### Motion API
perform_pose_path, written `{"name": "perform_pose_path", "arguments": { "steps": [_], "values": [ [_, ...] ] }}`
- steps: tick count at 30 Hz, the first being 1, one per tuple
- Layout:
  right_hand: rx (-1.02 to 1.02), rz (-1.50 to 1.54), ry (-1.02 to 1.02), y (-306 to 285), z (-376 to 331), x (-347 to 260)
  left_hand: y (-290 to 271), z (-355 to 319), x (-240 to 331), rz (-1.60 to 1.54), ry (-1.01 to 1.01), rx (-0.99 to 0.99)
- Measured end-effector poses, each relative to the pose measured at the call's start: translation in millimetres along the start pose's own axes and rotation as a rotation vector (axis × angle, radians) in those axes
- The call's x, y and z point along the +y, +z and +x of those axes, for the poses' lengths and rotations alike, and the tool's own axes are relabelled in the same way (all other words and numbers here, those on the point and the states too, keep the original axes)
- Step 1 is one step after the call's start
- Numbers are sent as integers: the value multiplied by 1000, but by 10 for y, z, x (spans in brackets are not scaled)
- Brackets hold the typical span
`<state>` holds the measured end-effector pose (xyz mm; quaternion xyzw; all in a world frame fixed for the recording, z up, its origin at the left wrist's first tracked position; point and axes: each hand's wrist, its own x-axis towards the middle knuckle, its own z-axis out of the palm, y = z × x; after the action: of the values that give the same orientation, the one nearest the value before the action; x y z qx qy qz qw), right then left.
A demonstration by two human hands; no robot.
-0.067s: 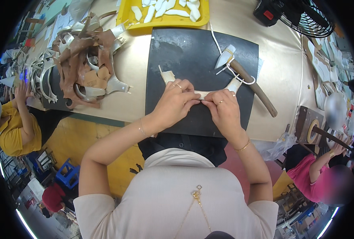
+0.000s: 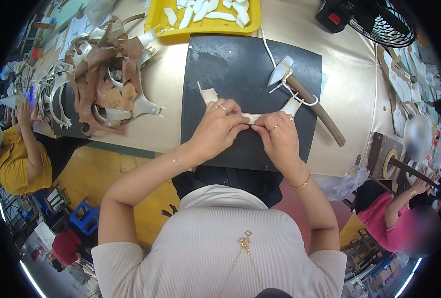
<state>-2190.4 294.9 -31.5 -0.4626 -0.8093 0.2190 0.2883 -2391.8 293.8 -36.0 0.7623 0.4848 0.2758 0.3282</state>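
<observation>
Both my hands work on one pale, curved leather piece (image 2: 210,95), seemingly part of a shoe upper, over a black mat (image 2: 230,54). My left hand (image 2: 221,121) is closed in a pinch on the strip's lower edge. Close beside it, my right hand (image 2: 278,128) pinches the same edge, thumbs almost meeting. The piece's ends stick out past my hands to the upper left and upper right; my fingers cover much of its middle. Just beyond my right hand lies a wooden-handled hammer (image 2: 307,92), a white cord (image 2: 267,47) around it.
A yellow tray (image 2: 205,29) of white pads stands at the far edge. Brown and pale leather pieces (image 2: 106,74) are heaped at left. A black fan (image 2: 374,22) is at far right. People sit to the left, in yellow (image 2: 22,166), and right, in pink (image 2: 384,218).
My hands and the leather piece are practically still. At the left, the hand of the person in yellow has shifted slightly.
</observation>
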Motion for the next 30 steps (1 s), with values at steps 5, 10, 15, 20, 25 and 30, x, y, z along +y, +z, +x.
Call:
{"name": "perform_pose_path", "arguments": {
  "steps": [5, 10, 15, 20, 25, 30],
  "values": [
    [-3, 10, -100, 45, -15, 52, 38, -19, -53, 139, 109, 24],
    [24, -49, -138, 64, -23, 80, 69, 35, -9, 190, 202, 69],
    [101, -131, -105, 82, -7, 39, 45, 95, 54, 200, 157, 7],
    [130, -245, -47, 129, 1, 1, 29, 146, 78, 247, 96, -25],
    [137, -309, -2, 169, 10, -40, 6, 175, 144, 259, -26, -57],
    [109, -352, 21, 176, 9, -65, 13, 187, 203, 179, -79, -15]
  ]
}}
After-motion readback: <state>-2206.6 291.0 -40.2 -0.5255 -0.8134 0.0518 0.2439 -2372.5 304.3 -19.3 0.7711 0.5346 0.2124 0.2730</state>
